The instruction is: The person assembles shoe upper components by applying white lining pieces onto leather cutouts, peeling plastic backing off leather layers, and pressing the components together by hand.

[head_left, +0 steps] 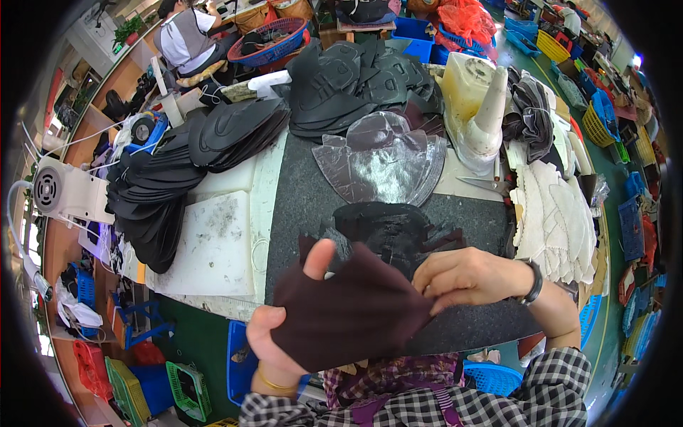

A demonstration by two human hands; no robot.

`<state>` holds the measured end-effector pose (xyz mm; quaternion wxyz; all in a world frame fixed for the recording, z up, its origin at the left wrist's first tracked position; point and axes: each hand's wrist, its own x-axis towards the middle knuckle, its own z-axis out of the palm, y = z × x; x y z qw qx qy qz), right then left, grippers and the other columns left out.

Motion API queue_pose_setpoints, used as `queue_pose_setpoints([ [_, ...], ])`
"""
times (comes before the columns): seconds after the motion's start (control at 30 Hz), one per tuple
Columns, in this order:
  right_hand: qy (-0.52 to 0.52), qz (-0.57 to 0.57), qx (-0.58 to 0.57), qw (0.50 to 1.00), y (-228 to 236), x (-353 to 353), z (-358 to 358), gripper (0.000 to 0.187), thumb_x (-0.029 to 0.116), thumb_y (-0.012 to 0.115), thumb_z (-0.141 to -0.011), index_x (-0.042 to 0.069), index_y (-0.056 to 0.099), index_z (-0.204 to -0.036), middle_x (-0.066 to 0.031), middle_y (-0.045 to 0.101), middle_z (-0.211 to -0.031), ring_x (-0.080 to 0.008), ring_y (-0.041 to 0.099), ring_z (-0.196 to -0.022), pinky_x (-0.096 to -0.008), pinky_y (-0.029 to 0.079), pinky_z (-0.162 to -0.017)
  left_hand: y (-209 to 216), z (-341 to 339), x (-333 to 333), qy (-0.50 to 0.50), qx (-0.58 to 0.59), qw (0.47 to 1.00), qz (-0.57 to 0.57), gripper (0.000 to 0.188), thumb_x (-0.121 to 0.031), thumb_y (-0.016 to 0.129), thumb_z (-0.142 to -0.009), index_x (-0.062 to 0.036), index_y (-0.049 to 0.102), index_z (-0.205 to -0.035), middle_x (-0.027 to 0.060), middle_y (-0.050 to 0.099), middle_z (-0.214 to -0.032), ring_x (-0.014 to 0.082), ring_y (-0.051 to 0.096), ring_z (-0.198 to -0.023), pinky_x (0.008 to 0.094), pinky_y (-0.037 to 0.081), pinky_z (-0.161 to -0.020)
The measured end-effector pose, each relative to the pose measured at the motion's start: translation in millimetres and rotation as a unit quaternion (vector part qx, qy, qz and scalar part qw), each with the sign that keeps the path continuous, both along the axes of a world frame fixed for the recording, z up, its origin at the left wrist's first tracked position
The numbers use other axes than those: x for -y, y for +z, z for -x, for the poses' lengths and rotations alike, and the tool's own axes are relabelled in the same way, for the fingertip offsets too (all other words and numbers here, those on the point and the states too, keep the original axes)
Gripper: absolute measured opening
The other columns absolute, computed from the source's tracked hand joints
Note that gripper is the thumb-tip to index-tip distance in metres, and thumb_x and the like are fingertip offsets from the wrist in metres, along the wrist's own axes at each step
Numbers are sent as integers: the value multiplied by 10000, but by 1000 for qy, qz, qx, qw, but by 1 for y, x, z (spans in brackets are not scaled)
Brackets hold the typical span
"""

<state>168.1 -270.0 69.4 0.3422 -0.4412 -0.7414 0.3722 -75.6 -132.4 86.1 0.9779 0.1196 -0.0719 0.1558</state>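
A dark maroon piece of fabric (348, 306) is held up in both hands, close to the near edge of the table. My left hand (274, 349) grips its left side; the thumb and one fingertip show, and the other fingers are behind the cloth. At the right corner, my right hand (473, 276) pinches the fabric and seems to pull it taut. Just beyond lies a black cut piece (384, 224) with wet-looking smears, partly covered by the fabric. Farther back, shiny film-like curved pieces (380, 167) lie on the dark mat (469, 224).
Black cut pieces are stacked at left (238, 132) and at the back (341, 78). A yellowed plastic container (466, 78) and a white cone-tipped bottle (489, 117) stand back right. Scissors (484, 183) lie near white fabric pieces (551, 220). A person (188, 39) sits far left.
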Motion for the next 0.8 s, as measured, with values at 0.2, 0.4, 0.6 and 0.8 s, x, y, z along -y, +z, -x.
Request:
queue_pose_setpoints([
  [0.2, 147, 264, -430, 851, -28, 7, -12, 609, 273, 743, -835, -94, 501, -1257, -166, 484, -1352, -243, 410, -1309, -385, 316, -1088, 26, -27, -16, -169, -136, 975, -56, 824, -286, 431, -855, -119, -11, -1529, 181, 156, -1559, 301, 254, -1421, 456, 192, -1161],
  [0.4, -197, 156, 28, 968, 35, 2, 20, 269, 227, 745, -820, 52, 657, -1005, -81, 682, -769, -147, 646, -616, -312, 492, -575, 9, -15, -13, -89, -106, 989, -49, 790, -214, 410, -891, -130, -52, -1526, 176, 156, -1560, 333, 238, -1422, 464, 187, -1161],
  [0.6, -92, 105, 71, 988, 66, 46, 56, 374, 28, 579, -802, 81, 577, -1172, -94, 671, -963, -260, 681, -804, -309, 563, -711, 6, 65, 11, 132, -82, 808, -568, 394, -14, 592, -831, -2, 546, -1222, 186, 495, -1333, 256, 501, -1235, 377, 394, -1031],
  [0.8, -225, 330, -54, 915, 17, -2, 30, 144, 82, 653, -835, -24, 678, -930, -55, 657, -728, -68, 578, -649, -256, 484, -618, -23, 8, -34, 124, -391, 813, -413, 94, -31, 663, -862, 12, 625, -938, 15, 663, -909, 57, 592, -809, 218, 489, -718],
])
